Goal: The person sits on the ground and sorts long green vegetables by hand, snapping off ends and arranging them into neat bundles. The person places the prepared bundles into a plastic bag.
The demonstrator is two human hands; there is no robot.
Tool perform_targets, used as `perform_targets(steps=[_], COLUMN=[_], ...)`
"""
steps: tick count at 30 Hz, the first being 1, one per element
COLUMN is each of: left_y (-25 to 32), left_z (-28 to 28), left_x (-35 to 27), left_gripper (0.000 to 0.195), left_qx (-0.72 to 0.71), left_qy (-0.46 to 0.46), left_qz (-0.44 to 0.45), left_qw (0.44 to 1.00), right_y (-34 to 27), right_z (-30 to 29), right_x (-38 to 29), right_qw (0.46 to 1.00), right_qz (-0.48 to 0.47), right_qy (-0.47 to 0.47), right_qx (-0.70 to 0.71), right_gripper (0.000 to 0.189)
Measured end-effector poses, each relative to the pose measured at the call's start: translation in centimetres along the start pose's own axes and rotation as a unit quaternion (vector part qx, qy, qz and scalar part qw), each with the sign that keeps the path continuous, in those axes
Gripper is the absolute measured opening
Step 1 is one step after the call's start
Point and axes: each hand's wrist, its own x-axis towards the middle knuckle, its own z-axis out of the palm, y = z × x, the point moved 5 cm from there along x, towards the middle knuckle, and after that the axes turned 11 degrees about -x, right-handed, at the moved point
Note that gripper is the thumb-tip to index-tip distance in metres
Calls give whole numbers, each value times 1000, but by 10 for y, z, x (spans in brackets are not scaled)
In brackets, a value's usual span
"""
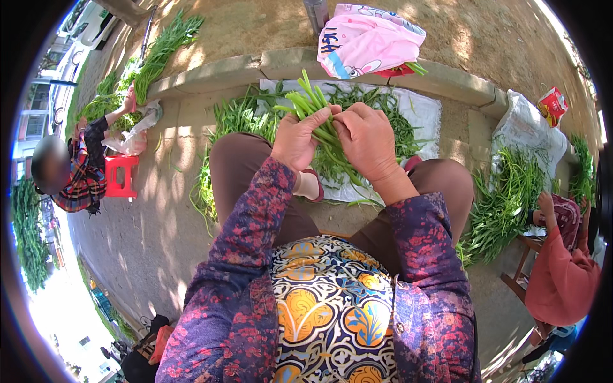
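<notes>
Between my knees I hold up a small bunch of green leafy-vegetable stems (313, 103), their pale cut ends pointing up and away from me. My left hand (299, 134) grips the bunch, its thumb laid across the stems. My right hand (366, 139) pinches the stems from the other side, fingers curled. The lower part of the bunch hangs below my hands. Under it, loose long-leaved greens (383, 107) lie on a white woven sheet (426, 117). More greens (244, 115) are heaped beside my left knee.
A concrete kerb (287, 64) runs beyond the sheet, with a pink printed cloth (371, 40) and a grey bottle (316, 14) there. At left, a person (88, 163) sits near a red plastic stool (120, 176). At right, another person (560, 282) sits beside piled greens (507, 206).
</notes>
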Motion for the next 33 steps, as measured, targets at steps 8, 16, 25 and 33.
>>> perform_targets(steps=[8,16,25,33], left_y=[-7,-8,-9,-10], left_z=[-3,1,4,14], left_x=[0,1,0,-4], left_gripper=[17,17,27,28], left_qx=[61,6,-5,-29], left_qy=[44,35,3,-20], left_qz=[47,10,0,-46], left_qw=[996,999,1000,998], right_y=[-7,42,38,27], right_z=[-4,-2,3,18], right_x=[6,4,0,-10], right_qw=[995,982,944,804], right_qz=[-34,182,203,261], right_qy=[-1,-47,-128,-239], right_qx=[-93,7,225,477], right_gripper=[6,7,19,26])
